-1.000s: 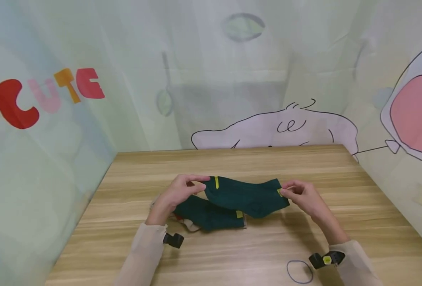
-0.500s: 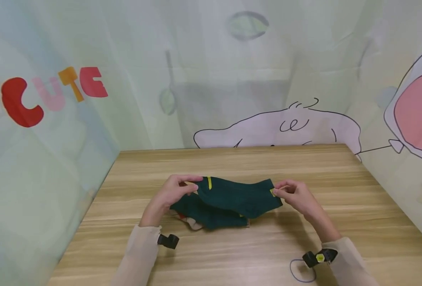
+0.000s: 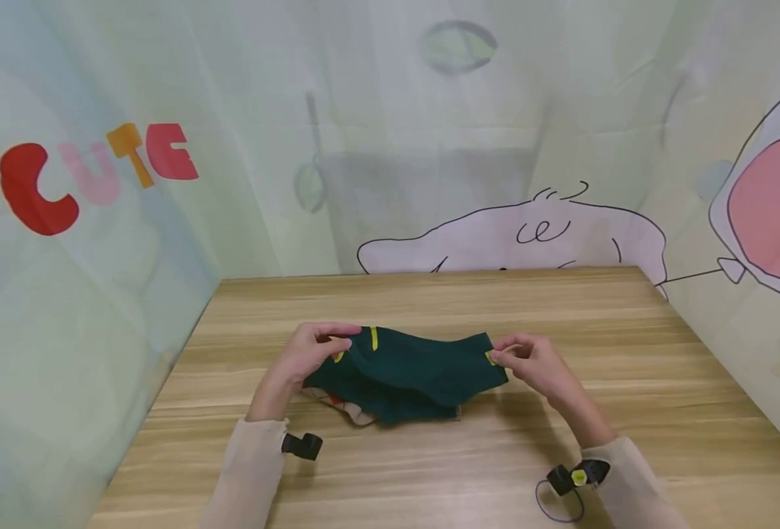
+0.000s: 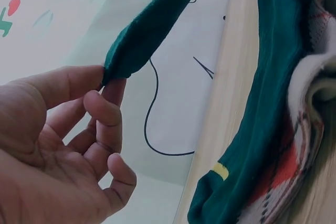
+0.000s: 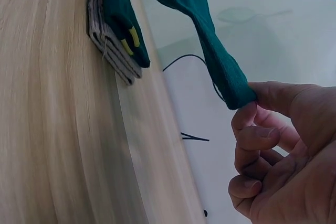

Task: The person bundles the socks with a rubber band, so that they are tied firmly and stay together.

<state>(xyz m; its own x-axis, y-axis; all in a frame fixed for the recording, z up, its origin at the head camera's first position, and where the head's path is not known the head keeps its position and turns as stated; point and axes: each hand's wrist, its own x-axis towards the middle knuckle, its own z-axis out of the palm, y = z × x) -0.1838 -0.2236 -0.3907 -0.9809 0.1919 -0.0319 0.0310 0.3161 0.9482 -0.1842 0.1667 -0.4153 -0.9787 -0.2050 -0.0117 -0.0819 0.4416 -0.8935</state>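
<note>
A dark green sock (image 3: 423, 364) with yellow marks is stretched between both hands above the table. My left hand (image 3: 302, 356) pinches its toe end between thumb and fingertip, as the left wrist view shows. The cuff end is pinched by my right hand (image 3: 535, 361) at the yellow patch. Below it a second green sock (image 4: 252, 119) lies on a beige and red patterned sock (image 4: 281, 182). In the right wrist view the lower green sock (image 5: 119, 9) rests on the grey-beige edges of the pile, apart from the held sock (image 5: 212, 40).
The wooden table (image 3: 231, 470) carries the pile near its middle. A drawn blue loop (image 3: 560, 502) lies near the front right. Printed curtains (image 3: 264, 184) stand behind the table and along both sides. Wrist cameras sit on both sleeves.
Both hands have shifted left, carrying the held green sock with them. It now covers more of the lower green sock, which stays on the table.
</note>
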